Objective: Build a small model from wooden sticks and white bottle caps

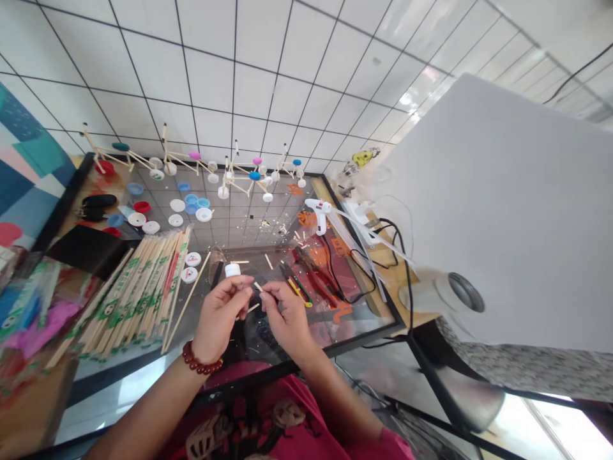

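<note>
My right hand (288,321) pinches a short piece of wooden stick (258,286) between thumb and fingers. Close beside it, my left hand (223,312) has its thumb and fingertips pressed together; what they hold, if anything, I cannot make out. A white bottle cap (232,270) is just beyond the left fingers. Short cut sticks, one of them a stick piece (269,261), lie on the glass table around the hands. To the left, a long bare stick (188,300) rests beside wrapped disposable chopsticks (136,287).
Small stick figures with bottle-cap parts (249,182) stand along the back. Loose caps (190,204) lie left of centre. On the right are a white glue gun (320,214) with a cord, red-handled pliers (318,281) and a yellow cutter (299,291). A black table edge (368,335) borders the front.
</note>
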`<state>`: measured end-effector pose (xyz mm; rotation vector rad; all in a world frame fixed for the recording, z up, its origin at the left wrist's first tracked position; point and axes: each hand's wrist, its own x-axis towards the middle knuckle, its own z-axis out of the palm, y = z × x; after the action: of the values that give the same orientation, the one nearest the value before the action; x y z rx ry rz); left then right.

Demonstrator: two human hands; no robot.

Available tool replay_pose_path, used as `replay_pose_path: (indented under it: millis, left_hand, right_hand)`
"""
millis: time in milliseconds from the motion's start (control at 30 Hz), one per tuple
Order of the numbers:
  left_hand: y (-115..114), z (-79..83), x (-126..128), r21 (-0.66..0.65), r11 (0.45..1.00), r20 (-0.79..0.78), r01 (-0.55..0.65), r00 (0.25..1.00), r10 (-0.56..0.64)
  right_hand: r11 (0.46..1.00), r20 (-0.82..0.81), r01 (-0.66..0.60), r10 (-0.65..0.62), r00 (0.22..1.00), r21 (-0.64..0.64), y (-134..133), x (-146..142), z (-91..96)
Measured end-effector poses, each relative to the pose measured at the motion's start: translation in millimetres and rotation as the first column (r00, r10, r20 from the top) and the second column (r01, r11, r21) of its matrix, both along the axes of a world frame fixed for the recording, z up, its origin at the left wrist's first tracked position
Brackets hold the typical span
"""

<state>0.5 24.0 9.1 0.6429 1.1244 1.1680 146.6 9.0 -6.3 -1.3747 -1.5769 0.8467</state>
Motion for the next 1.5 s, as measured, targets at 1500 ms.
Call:
replay_pose_path:
  millis: [1500]
  left_hand:
    - [31,-33.6,-38,0.289,0.807,-0.948,0.515,0.272,0.166]
  right_hand:
    - [0.941,0.411,-0.248,0.326,0.851,-0.232,89,24,-7.6]
